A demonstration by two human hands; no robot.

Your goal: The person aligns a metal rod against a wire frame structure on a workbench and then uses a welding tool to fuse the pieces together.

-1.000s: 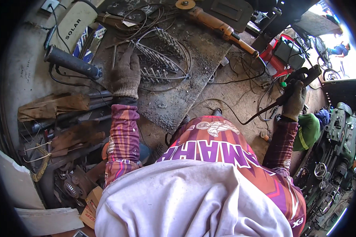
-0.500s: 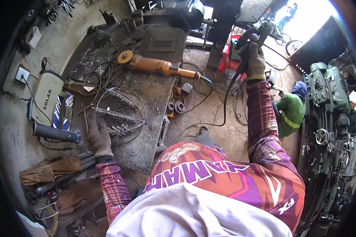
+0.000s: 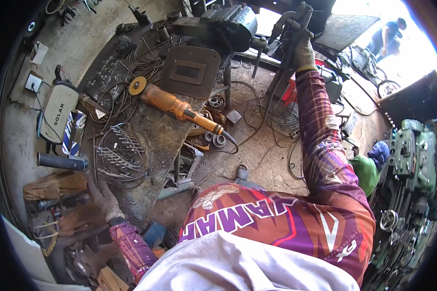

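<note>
My right hand [image 3: 303, 54], in a knitted glove, is raised at the upper right. It grips a dark welding electrode holder [image 3: 290, 42], with a thin rod out of its tip and a cable hanging down. My left hand [image 3: 103, 200], gloved too, is over the near left edge of the metal worktable [image 3: 167, 167], fingers stretched out and apparently empty. Just beyond it lies a round wire frame [image 3: 124, 153] with rows of short metal pieces across it. A thin straight rod [image 3: 94, 155] lies beside the frame's left side.
An orange angle grinder [image 3: 172, 105] lies across the table beside a welding mask [image 3: 187, 72]. A blue-grey cylinder [image 3: 62, 162] is left of my hand. A bench vise [image 3: 228, 26] stands at the far side. Right are a crouching person [image 3: 366, 172] in green and a green machine [image 3: 410, 155].
My left hand has drawn back from the wire frame toward me. The frame, tilted before, now sits flatter with its rows of pieces showing. The view has shifted; my right hand still holds the electrode holder.
</note>
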